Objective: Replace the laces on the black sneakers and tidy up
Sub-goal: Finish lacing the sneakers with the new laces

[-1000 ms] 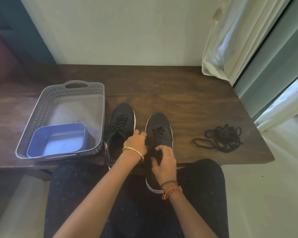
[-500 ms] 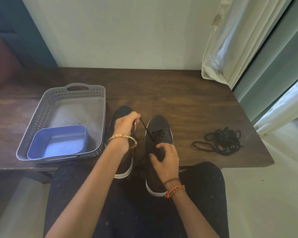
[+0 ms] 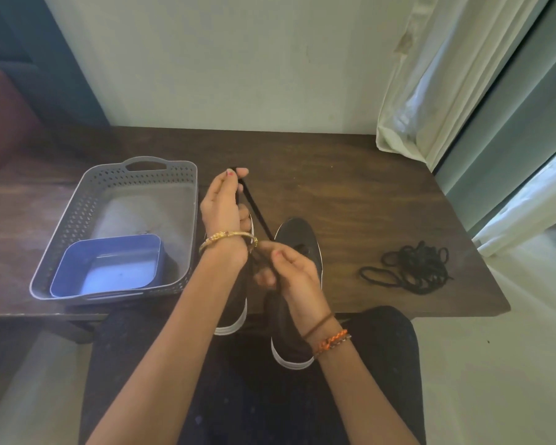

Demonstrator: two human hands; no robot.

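Two black sneakers with white soles stand side by side at the table's near edge, heels hanging over it. The right sneaker [image 3: 297, 239] shows its toe; the left sneaker [image 3: 235, 309] is mostly hidden behind my left arm. My left hand [image 3: 222, 203] is raised above the left sneaker and pinches the end of a black lace [image 3: 257, 216], which runs taut down to the right sneaker. My right hand [image 3: 286, 268] pinches the same lace just above that shoe's eyelets. A loose pile of black laces [image 3: 411, 268] lies on the table to the right.
A grey perforated basket [image 3: 87, 203] stands on the dark wooden table [image 3: 350, 194] at the left, with a blue plastic tub [image 3: 109, 268] inside it. A white curtain [image 3: 430, 91] hangs at the back right. My knees are under the table's front edge.
My left hand has risen up and away from the shoes, drawing the lace out taut. My right hand has moved up off the right sneaker to pinch the lace.
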